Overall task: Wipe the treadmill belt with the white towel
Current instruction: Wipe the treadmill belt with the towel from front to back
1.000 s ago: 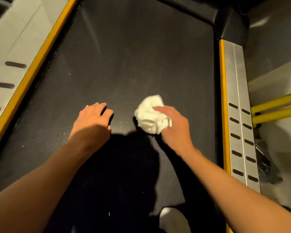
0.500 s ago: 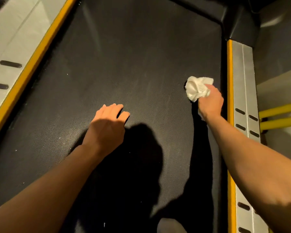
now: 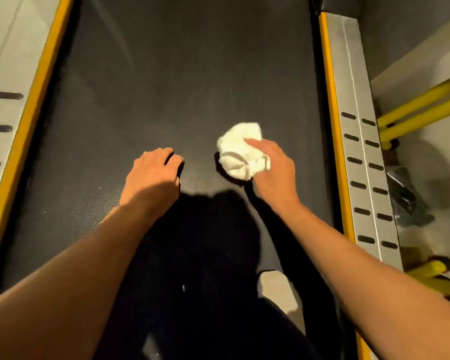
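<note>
Head view: your right hand (image 3: 276,175) grips the bunched white towel (image 3: 240,152) on the treadmill belt (image 3: 192,74); your left hand (image 3: 153,178) rests open. A loose grip could let the towel slip away.

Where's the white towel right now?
In the head view, the white towel is bunched under the right hand on the treadmill belt, right of centre, beside the left hand.

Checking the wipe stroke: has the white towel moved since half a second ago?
Yes. The white towel, bunched in the right hand, has swept left, away from the right yellow rail toward mid-belt.
</note>
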Demonstrator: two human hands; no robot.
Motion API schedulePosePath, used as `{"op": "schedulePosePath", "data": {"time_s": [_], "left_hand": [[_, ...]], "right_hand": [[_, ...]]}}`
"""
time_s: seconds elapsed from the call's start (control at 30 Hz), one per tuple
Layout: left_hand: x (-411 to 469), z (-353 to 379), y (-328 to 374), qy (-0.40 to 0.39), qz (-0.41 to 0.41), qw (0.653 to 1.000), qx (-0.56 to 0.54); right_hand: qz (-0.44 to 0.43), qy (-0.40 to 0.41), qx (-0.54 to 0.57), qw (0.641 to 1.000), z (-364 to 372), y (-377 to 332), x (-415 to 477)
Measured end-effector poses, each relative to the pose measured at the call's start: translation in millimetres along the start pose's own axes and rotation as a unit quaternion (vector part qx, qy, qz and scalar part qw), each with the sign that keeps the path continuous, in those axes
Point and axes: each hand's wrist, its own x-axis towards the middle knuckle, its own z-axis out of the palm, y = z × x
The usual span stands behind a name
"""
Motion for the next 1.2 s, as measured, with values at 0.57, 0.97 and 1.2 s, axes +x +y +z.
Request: {"op": "schedulePosePath", "data": {"time_s": [0.57,0.97,1.2], "left_hand": [[-43,-24,8,-0.120,0.008,0.991,0.064],[-38,-11,-16,-0.082,-0.028,0.991,0.104],[-57,-31,-40,-0.006,0.016,0.996,0.087]], "right_hand": [[-0.007,-0.115,-0.157,0.981,-16,-51,-38],[-0.079,-0.201,-0.157,0.964,21,-34,-85],[-0.136,-0.093,-0.176,0.970,83,-78,50]]}}
